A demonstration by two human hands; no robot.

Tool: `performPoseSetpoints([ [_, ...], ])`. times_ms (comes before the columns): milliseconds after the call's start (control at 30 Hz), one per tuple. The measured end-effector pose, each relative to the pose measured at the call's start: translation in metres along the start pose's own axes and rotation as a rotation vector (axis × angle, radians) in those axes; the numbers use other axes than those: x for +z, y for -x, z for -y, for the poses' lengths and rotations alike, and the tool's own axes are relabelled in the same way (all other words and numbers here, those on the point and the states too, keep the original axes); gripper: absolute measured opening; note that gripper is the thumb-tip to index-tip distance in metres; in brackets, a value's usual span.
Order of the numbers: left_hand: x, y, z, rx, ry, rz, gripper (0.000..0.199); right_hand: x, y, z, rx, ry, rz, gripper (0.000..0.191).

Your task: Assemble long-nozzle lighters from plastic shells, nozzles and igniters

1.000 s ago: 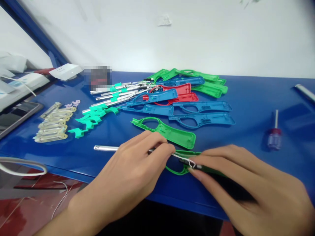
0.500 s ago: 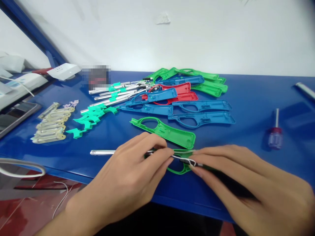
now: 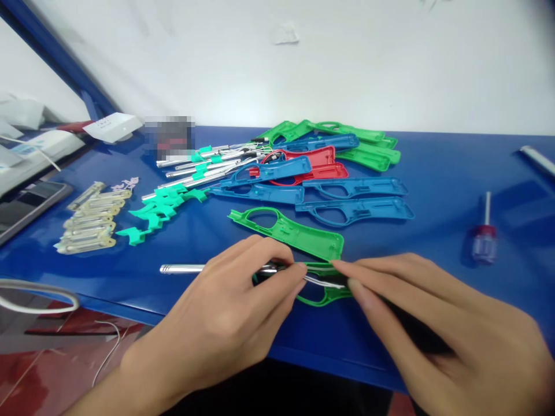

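My left hand (image 3: pixel 234 312) is closed around a lighter's metal tube (image 3: pixel 182 268), which sticks out to its left. Its fingertips press where the tube meets a green lighter handle half (image 3: pixel 318 301). A white wire (image 3: pixel 323 282) runs from those fingertips to my right hand (image 3: pixel 437 323). The thumb and forefinger of that hand pinch together at the wire's end, over the handle half; a dark part beneath them is mostly hidden. Just beyond both hands lies another green handle half (image 3: pixel 299 234), open side up.
Farther back lie blue handle halves (image 3: pixel 359 211), red ones (image 3: pixel 321 170) and metal tubes with wires (image 3: pixel 212 170). Teal triggers (image 3: pixel 162 205) and translucent fuel tanks (image 3: pixel 93 216) are at left. A screwdriver (image 3: pixel 484 240) lies at right on the blue table (image 3: pixel 433 242).
My right fingertips have shifted slightly along the handle half, and the looped wire between the hands now lies straighter. My left hand has barely moved.
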State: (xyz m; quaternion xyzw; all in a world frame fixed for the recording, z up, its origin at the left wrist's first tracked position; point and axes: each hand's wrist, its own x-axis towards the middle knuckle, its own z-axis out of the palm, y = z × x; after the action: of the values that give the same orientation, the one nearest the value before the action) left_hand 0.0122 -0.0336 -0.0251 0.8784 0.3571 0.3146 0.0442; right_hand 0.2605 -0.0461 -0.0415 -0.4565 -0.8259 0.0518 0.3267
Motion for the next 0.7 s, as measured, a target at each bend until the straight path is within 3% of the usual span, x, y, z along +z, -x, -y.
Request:
performPoseSetpoints([
  [300,0.0,0.001,0.0,0.0,0.008,-0.008,0.017,0.0,0.0,-0.001,0.092,-0.035,-0.046,0.021],
  [433,0.001,0.0,0.001,-0.001,0.006,-0.008,0.016,-0.004,-0.012,-0.004,0.099,-0.011,0.034,0.016],
  [700,0.001,0.002,0.003,-0.005,0.023,-0.002,0.018,-0.014,-0.039,-0.008,0.045,0.022,0.144,0.028],
])
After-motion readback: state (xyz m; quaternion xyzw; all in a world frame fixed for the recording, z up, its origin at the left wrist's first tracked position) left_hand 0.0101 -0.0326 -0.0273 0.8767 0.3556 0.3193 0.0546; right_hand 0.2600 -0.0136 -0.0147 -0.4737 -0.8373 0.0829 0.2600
